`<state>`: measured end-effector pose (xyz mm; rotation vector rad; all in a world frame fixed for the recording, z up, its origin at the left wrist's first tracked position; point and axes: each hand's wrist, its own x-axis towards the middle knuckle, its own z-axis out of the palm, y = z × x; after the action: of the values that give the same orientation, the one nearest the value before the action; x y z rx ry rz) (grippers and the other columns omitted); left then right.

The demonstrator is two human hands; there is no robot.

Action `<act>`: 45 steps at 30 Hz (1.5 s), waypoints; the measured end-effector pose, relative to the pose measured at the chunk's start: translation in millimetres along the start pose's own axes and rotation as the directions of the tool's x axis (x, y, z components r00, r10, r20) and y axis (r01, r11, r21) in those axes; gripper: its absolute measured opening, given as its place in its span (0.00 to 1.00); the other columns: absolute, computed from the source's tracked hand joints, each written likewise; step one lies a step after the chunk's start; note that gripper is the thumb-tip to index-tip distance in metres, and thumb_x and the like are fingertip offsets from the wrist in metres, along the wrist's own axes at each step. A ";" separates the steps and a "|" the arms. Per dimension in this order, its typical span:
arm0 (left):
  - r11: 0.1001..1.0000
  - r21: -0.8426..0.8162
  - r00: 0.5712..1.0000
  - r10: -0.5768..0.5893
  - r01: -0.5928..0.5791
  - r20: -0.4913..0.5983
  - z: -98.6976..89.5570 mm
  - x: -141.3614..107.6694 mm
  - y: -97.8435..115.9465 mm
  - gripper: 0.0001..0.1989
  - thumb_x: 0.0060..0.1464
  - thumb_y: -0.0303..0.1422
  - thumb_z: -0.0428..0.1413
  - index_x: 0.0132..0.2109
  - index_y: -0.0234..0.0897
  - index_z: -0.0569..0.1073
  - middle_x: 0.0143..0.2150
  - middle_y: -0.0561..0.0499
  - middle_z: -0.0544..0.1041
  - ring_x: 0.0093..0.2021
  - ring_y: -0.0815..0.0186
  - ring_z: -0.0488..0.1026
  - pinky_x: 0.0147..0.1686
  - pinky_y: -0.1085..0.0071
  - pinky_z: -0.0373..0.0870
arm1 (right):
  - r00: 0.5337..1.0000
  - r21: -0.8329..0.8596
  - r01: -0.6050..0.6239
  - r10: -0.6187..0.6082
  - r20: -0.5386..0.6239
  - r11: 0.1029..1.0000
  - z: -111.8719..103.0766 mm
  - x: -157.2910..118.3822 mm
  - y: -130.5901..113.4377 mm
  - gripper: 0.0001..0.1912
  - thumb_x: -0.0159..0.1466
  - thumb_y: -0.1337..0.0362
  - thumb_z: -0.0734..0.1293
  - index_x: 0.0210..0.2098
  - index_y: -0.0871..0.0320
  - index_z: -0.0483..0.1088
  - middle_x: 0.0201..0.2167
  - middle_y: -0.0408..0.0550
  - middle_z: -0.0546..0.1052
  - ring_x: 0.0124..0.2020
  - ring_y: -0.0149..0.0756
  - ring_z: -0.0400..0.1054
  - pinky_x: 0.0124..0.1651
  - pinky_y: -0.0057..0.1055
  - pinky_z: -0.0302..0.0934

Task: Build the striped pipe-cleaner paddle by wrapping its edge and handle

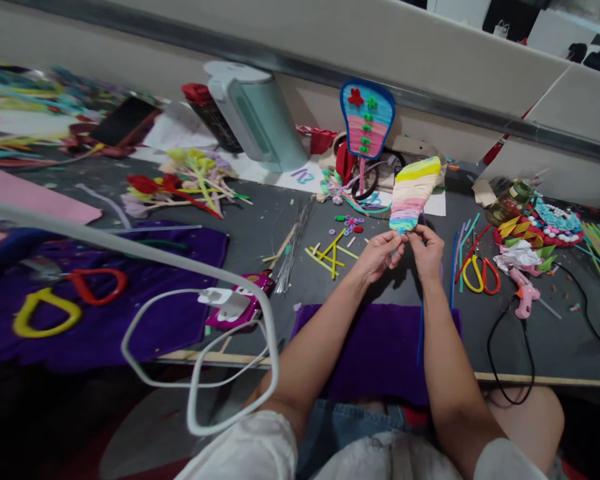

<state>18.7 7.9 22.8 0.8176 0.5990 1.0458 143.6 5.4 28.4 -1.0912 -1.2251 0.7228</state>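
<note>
A striped pipe-cleaner fan in yellow, cream, pink and blue stands tilted above the table, pinched at its narrow lower end. My left hand closes its fingers round that end from the left. From the other side my right hand also grips it with bent fingers. Below the hands a purple cloth lies over the table edge. Just left of my left hand are yellow pipe-cleaner pieces and small coloured bits. A similar blue-edged fan stands upright behind.
On the right lie yellow-red scissors and a pink glue gun with its black cord. A kettle stands at the back. Left are larger scissors and a white charger, whose cable loops across the foreground.
</note>
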 end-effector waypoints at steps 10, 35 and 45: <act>0.957 0.275 0.977 0.142 -0.095 -0.157 -5.5 3.9 -6.7 0.19 0.39 0.42 0.67 0.29 0.31 0.71 0.23 0.52 0.73 0.22 0.67 0.75 0.22 0.75 0.70 | 0.999 -0.206 0.019 -0.013 0.030 0.978 0.9 -2.2 7.5 0.12 0.58 0.62 0.64 0.37 0.58 0.77 0.34 0.46 0.80 0.33 0.35 0.73 0.41 0.30 0.65; 0.941 0.333 0.941 0.062 0.057 -0.334 -11.4 13.6 -17.0 0.08 0.46 0.29 0.61 0.35 0.31 0.71 0.23 0.50 0.75 0.20 0.66 0.73 0.22 0.70 0.73 | 0.993 -0.499 0.051 0.011 0.119 0.865 2.5 -5.7 5.2 0.11 0.61 0.59 0.60 0.40 0.55 0.69 0.19 0.36 0.68 0.23 0.31 0.64 0.34 0.27 0.58; 0.947 0.313 0.950 0.034 0.069 -0.311 -20.2 17.5 -20.2 0.06 0.48 0.30 0.57 0.27 0.33 0.69 0.17 0.55 0.70 0.15 0.71 0.68 0.19 0.75 0.70 | 0.973 -0.599 0.131 0.014 0.231 0.790 10.3 -11.5 2.8 0.12 0.64 0.60 0.58 0.44 0.53 0.67 0.30 0.42 0.77 0.33 0.37 0.72 0.39 0.30 0.59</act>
<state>20.4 24.6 -6.2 0.9320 1.0674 1.0856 131.3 -1.3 21.4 -1.5200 -1.7543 0.4014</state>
